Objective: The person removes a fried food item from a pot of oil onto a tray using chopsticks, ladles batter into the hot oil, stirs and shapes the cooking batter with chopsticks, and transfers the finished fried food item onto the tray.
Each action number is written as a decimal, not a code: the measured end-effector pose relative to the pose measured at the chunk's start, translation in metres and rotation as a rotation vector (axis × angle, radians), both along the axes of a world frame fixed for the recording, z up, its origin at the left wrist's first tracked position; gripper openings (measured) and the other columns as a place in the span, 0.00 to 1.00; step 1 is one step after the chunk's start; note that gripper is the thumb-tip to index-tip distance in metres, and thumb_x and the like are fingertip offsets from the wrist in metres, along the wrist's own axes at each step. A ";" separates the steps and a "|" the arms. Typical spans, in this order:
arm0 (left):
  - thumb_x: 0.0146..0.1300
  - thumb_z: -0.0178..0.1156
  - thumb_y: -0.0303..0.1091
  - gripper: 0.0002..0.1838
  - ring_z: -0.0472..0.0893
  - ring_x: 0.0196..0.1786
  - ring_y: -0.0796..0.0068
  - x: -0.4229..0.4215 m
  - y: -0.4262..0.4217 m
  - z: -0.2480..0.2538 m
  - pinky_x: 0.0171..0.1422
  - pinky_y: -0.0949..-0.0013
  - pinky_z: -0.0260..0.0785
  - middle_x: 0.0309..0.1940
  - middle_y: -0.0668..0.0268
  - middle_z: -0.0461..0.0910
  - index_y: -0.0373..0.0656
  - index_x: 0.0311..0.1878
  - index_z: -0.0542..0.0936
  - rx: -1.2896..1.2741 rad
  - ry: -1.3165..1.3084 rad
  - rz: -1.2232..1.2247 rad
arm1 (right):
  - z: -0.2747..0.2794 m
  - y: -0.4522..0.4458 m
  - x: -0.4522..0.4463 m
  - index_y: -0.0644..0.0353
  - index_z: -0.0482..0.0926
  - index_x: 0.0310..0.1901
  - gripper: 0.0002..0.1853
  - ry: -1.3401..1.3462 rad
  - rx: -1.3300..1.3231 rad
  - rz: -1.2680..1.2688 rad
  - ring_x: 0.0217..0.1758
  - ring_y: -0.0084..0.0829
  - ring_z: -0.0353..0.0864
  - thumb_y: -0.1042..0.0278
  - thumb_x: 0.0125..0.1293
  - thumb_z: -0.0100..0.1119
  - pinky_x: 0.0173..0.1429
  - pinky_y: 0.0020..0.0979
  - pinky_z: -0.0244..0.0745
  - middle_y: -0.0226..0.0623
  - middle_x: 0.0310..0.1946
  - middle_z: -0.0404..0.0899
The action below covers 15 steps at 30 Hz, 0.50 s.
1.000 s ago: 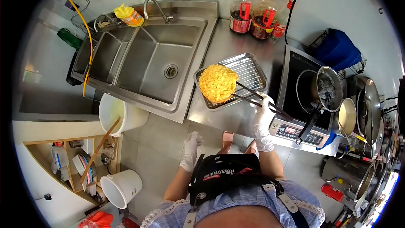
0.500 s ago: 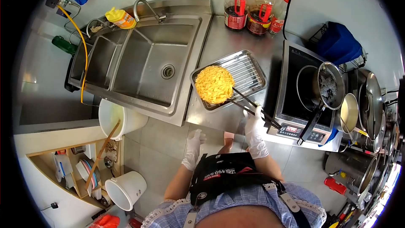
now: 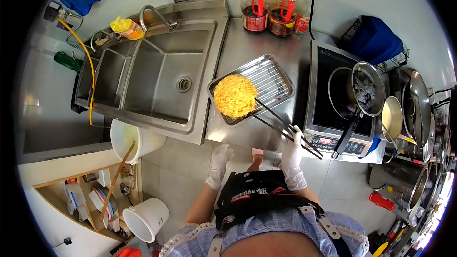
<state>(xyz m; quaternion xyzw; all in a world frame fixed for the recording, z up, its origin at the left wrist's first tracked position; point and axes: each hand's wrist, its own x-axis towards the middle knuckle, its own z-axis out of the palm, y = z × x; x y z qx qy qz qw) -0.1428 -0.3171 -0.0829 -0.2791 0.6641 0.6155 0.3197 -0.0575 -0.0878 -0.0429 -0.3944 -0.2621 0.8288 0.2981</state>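
My right hand (image 3: 293, 159), in a white glove, grips a pair of long dark chopsticks (image 3: 278, 123). Their tips meet the lower right edge of a round, golden, lumpy fried cake (image 3: 235, 95). That cake rests on the left part of a metal tray with a wire rack (image 3: 272, 78), overlapping the tray's left rim. My left hand (image 3: 219, 166), also gloved, hangs low over the floor in front of the counter. It holds nothing, and its fingers are loosely bent and apart.
Right of the tray, an induction cooker (image 3: 328, 95) carries a frying pan (image 3: 364, 90) whose handle points toward me. A double sink (image 3: 173, 66) lies to the left. Sauce bottles (image 3: 254, 9) stand behind. White buckets (image 3: 145, 219) are at the lower left.
The whole view has shifted slightly left. My right hand has drawn back a little toward me with the chopsticks; their tips remain at the cake's edge. The cake stays on the rack.
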 end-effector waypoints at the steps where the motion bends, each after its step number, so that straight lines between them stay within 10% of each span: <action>1: 0.63 0.55 0.40 0.12 0.78 0.25 0.75 0.000 0.001 -0.002 0.29 0.75 0.69 0.27 0.65 0.79 0.41 0.42 0.77 0.004 0.003 -0.006 | 0.015 0.001 0.005 0.61 0.70 0.53 0.19 -0.070 0.042 -0.016 0.46 0.30 0.75 0.55 0.68 0.50 0.50 0.31 0.71 0.35 0.47 0.74; 7: 0.64 0.54 0.39 0.13 0.78 0.27 0.74 0.005 0.012 0.002 0.32 0.74 0.69 0.29 0.64 0.79 0.40 0.42 0.76 0.034 0.039 -0.125 | 0.079 0.004 0.070 0.63 0.73 0.48 0.20 -0.274 0.135 -0.082 0.33 0.28 0.77 0.53 0.70 0.44 0.36 0.26 0.73 0.40 0.38 0.77; 15: 0.64 0.52 0.39 0.13 0.77 0.28 0.75 0.012 0.037 0.009 0.33 0.73 0.69 0.31 0.63 0.79 0.40 0.45 0.75 0.032 0.049 -0.295 | 0.158 0.089 0.167 0.62 0.73 0.39 0.05 0.060 0.469 -0.363 0.40 0.27 0.74 0.70 0.66 0.50 0.48 0.30 0.71 0.35 0.36 0.75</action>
